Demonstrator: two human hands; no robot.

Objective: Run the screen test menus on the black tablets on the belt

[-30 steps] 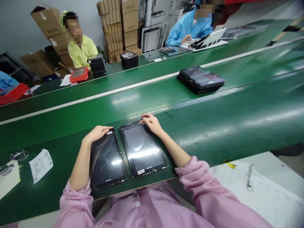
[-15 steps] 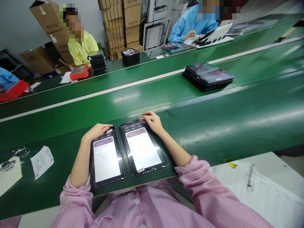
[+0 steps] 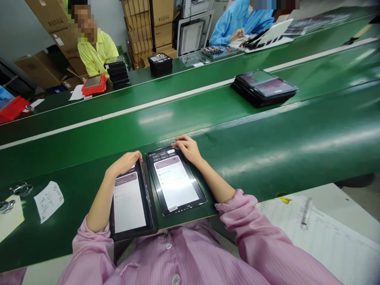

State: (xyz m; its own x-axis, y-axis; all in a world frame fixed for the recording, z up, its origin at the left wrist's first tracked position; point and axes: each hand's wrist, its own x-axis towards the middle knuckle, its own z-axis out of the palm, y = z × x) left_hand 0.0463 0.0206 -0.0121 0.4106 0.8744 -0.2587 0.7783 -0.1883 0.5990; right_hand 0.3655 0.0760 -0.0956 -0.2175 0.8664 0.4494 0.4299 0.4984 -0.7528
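Observation:
Two tablets with lit white screens lie side by side at the green bench's near edge. My left hand point(image 3: 127, 163) is closed over the top end of the left tablet point(image 3: 130, 206), its fingertips bent round the upper right corner. That tablet looks tilted, and its thick right side shows. At the top right corner of the right tablet point(image 3: 177, 180), my right hand point(image 3: 189, 149) rests with fingers stretched out, touching the edge. A small label is stuck on the right tablet's lower frame.
A stack of dark tablets point(image 3: 264, 88) sits on the green belt point(image 3: 178, 107). Left lies a handwritten note point(image 3: 49, 201) beside metal rings point(image 3: 21, 189). Printed sheets point(image 3: 320, 233) with a pen point(image 3: 305, 213) lie at right. Co-workers sit across the line, near black stacks point(image 3: 118, 72).
The left tablet has tipped and shifted slightly towards me, with my left fingers now curled round its corner. A white spot has appeared near the top of the right screen. The view has shifted slightly.

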